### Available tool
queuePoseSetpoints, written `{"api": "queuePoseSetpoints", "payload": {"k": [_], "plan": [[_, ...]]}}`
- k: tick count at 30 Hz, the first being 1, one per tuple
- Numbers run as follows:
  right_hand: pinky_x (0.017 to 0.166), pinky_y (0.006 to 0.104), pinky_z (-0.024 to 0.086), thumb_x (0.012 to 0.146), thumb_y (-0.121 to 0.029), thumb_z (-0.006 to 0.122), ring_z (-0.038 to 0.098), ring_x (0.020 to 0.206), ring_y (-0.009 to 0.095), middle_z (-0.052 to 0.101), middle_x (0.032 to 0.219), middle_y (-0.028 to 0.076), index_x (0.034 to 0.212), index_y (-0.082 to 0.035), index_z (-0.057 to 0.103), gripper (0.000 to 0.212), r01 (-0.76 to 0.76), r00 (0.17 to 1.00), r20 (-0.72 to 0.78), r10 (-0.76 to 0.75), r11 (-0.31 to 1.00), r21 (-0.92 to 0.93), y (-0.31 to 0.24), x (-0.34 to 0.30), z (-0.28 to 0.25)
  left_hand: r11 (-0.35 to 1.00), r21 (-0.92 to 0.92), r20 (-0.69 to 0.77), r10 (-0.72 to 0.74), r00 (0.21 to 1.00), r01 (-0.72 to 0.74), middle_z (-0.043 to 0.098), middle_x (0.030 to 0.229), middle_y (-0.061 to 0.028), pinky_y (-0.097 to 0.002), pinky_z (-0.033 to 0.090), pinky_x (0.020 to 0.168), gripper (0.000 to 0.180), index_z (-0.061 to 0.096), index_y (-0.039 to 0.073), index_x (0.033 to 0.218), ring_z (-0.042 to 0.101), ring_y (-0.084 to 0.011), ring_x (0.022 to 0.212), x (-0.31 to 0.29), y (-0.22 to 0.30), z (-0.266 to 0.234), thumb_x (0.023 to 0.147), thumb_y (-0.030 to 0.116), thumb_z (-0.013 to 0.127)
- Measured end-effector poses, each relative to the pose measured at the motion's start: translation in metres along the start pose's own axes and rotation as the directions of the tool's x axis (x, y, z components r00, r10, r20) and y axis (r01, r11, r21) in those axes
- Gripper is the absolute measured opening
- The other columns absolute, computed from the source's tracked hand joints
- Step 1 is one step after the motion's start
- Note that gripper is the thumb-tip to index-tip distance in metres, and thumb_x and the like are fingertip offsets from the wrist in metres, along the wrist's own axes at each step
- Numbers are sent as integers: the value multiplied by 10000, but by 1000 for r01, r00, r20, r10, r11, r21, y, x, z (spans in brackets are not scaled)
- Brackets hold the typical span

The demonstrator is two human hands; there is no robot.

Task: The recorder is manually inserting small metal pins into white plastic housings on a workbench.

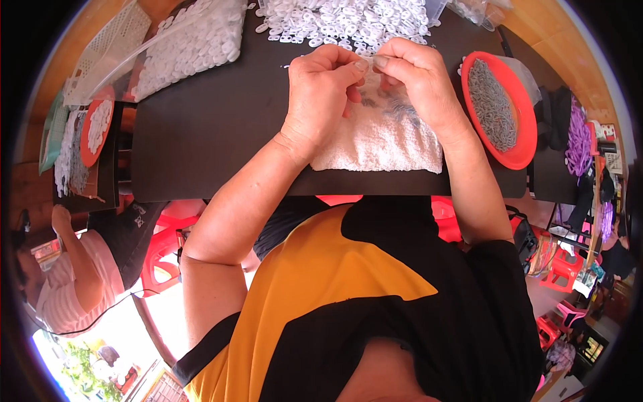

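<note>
Close together above a white towel, my left hand and my right hand both pinch with thumb and fingers. What sits between the fingertips is too small and hidden to name. Several small grey pieces lie on the towel under my right hand. Just beyond both hands spreads a heap of small white oval plastic pieces with holes. To the right of my right hand stands a red oval basin holding many small grey pieces.
A clear bag of white pieces lies at the far left of the dark table. White baskets and a red dish stand beyond it. At left, another person sits nearby. Purple strands hang at right.
</note>
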State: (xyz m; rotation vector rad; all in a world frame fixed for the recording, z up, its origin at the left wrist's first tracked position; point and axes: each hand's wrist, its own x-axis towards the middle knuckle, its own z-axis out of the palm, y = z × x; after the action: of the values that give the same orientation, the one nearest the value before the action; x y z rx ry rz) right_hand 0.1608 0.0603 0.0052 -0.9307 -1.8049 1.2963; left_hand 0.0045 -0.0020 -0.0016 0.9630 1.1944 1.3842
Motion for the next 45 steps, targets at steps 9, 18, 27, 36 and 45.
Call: {"api": "queuePoseSetpoints", "payload": {"k": [9, 18, 27, 36, 45], "plan": [[593, 288, 462, 860, -65, 558, 571, 627, 123, 613, 684, 61, 870, 2, 607, 83, 140, 990, 13, -140, 979, -149, 6, -1, 5, 999, -1, -50, -45, 998, 45, 605, 724, -45, -217, 383, 444, 89, 623, -20, 884, 523, -91, 557, 0, -1, 2, 912, 64, 608], [628, 306, 476, 832, 19, 533, 588, 651, 193, 610, 716, 101, 900, -1, 599, 97, 315, 946, 21, -324, 899, -303, 4, -2, 10, 990, -96, -58, -113, 992, 107, 602, 722, -51, -223, 370, 429, 85, 621, -15, 871, 517, -101, 545, -2, 2, 1, 911, 58, 605], [643, 287, 478, 853, 8, 555, 606, 689, 169, 636, 770, 85, 921, -12, 611, 89, 302, 951, -11, -310, 932, -200, 6, -2, 10, 957, -255, -31, -153, 988, 141, 606, 748, -71, -234, 384, 434, 90, 616, -28, 915, 528, -123, 556, 2, 0, -4, 913, 60, 599], [709, 284, 508, 857, 30, 582, 650, 778, 170, 661, 838, 85, 974, -20, 625, 135, 384, 914, -14, -406, 875, -294, 1, 1, 5, 961, -231, -22, -160, 987, 151, 606, 747, -75, -239, 387, 448, 97, 617, -29, 907, 535, -133, 560, 2, 2, -5, 913, 66, 599], [642, 326, 497, 884, -39, 574, 648, 697, 227, 643, 771, 109, 949, -15, 603, 75, 380, 904, 9, -427, 795, -474, 1, 0, 3, 973, -189, -33, -139, 990, 130, 600, 739, -71, -232, 378, 437, 82, 619, -27, 897, 529, -126, 548, 2, 1, -2, 909, 52, 603]]}}
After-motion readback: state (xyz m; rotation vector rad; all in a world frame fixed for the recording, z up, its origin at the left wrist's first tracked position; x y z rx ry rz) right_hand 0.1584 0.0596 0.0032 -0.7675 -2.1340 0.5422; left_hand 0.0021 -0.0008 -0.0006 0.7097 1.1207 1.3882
